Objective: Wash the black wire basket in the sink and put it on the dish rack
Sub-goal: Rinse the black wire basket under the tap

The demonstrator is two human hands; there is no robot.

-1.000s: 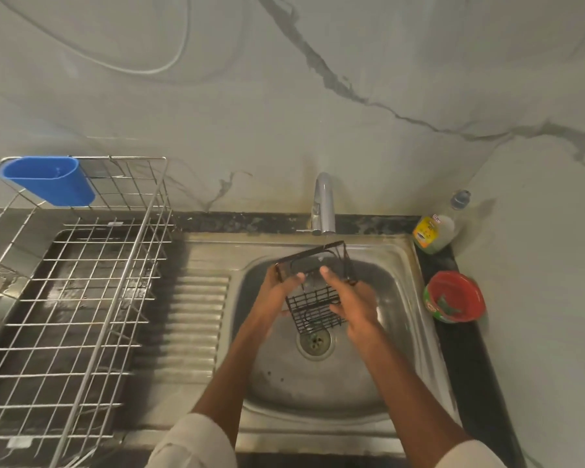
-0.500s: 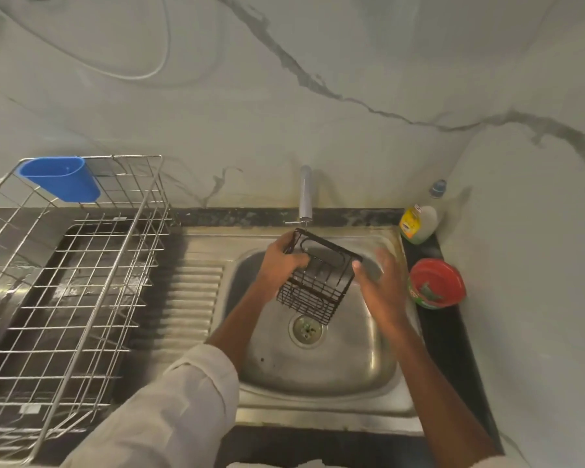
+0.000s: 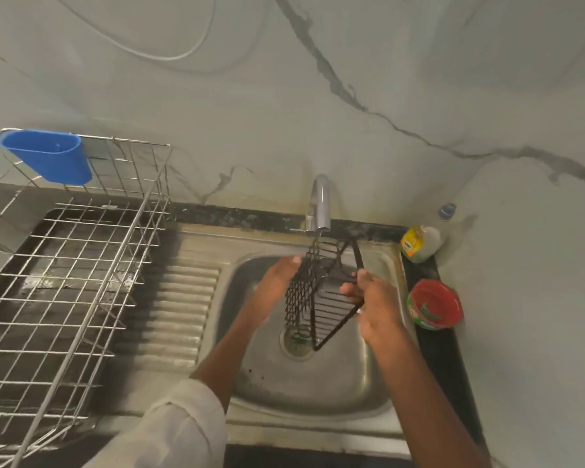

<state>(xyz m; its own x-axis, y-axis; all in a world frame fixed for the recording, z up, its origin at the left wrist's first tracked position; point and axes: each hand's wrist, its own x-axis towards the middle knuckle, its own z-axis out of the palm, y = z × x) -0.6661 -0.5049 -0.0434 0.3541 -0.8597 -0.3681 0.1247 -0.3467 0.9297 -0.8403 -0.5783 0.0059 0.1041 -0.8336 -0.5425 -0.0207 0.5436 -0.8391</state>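
Note:
The black wire basket [image 3: 321,292] hangs tilted on edge over the steel sink [image 3: 318,396], just under the tap [image 3: 319,204]. My left hand [image 3: 277,282] lies against the basket's left mesh side with its fingers fairly straight. My right hand [image 3: 372,305] grips the basket's right rim, thumb and fingers curled over the wire. The basket's lower corner points down toward the drain [image 3: 296,342]. The wire dish rack [image 3: 61,265] stands on the drainboard at the left.
A blue plastic cup holder [image 3: 48,158] hangs on the rack's back left corner. A dish soap bottle [image 3: 421,243] and a red round tub [image 3: 434,304] sit on the dark counter strip right of the sink. A marbled wall rises behind.
The basket has turned from lying flat to standing on edge. My right hand came back from beside it and took hold of its right rim; my left hand slid onto the mesh side.

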